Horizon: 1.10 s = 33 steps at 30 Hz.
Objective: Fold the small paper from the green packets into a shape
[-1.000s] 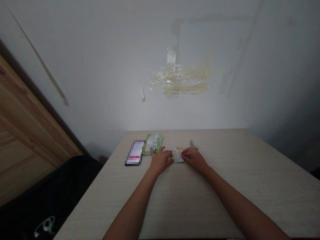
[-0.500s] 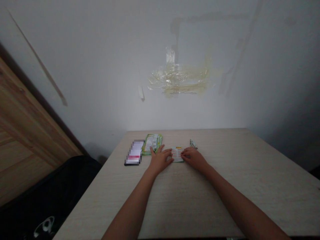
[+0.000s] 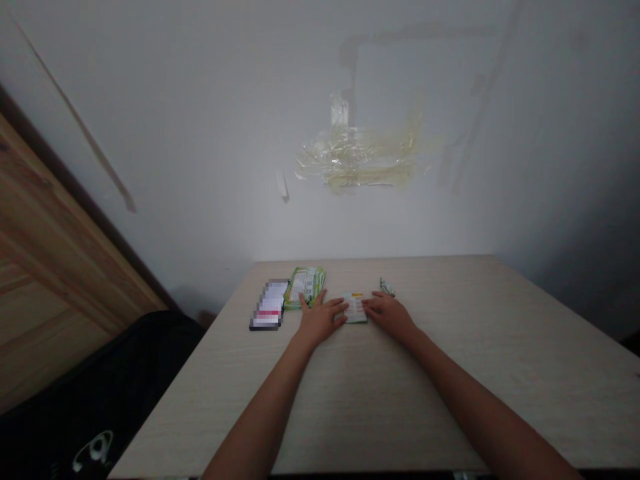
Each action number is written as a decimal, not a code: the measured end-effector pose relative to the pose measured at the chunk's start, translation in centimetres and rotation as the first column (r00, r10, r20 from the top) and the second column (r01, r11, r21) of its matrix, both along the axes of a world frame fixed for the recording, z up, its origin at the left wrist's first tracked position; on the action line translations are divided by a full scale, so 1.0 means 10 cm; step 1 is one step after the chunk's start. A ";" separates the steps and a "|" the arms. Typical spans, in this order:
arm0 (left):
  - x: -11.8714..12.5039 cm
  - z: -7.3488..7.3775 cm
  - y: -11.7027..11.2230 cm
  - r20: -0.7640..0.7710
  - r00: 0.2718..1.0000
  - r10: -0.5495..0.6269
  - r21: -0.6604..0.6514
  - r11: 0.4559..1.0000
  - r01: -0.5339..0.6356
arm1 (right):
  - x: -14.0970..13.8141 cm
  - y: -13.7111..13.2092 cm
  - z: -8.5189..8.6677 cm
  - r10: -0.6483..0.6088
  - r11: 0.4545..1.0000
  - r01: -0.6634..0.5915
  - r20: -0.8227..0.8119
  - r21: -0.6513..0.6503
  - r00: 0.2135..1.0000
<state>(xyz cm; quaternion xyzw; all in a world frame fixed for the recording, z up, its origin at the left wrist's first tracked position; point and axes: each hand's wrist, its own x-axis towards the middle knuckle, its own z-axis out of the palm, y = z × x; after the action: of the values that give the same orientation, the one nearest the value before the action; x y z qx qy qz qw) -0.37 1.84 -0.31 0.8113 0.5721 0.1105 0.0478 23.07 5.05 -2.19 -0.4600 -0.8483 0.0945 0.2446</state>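
A small pale green packet (image 3: 355, 308) lies flat on the light wooden table (image 3: 380, 387), far from me. My left hand (image 3: 320, 317) rests palm down with fingers spread, its fingertips touching the packet's left edge. My right hand (image 3: 393, 313) lies flat on the packet's right edge, fingers stretched toward it. Neither hand lifts the packet.
A stack of green packets (image 3: 305, 285) lies just left of my left hand. A phone (image 3: 270, 305) with a lit screen sits further left. A small dark wrapper scrap (image 3: 386, 287) lies behind my right hand. A wooden door (image 3: 45, 267) and a black bag (image 3: 100, 407) stand at the left.
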 end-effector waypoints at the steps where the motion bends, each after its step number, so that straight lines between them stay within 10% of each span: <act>1: 0.00 -0.01 0.00 -0.003 1.000 0.005 -0.005 1.000 -0.005 | -0.01 0.01 0.00 -0.010 1.000 0.010 0.009 0.003 1.000; 33: 0.06 0.01 0.02 0.049 0.999 -0.008 0.079 0.997 0.004 | -0.07 0.06 -0.08 0.009 0.993 0.011 -0.173 0.115 0.985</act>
<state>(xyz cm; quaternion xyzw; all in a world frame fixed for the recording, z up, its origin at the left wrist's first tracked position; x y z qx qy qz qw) 0.19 2.04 -0.20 0.8113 0.5635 0.1530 0.0303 22.33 5.62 -3.00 -0.4356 -0.8276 0.0848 0.3438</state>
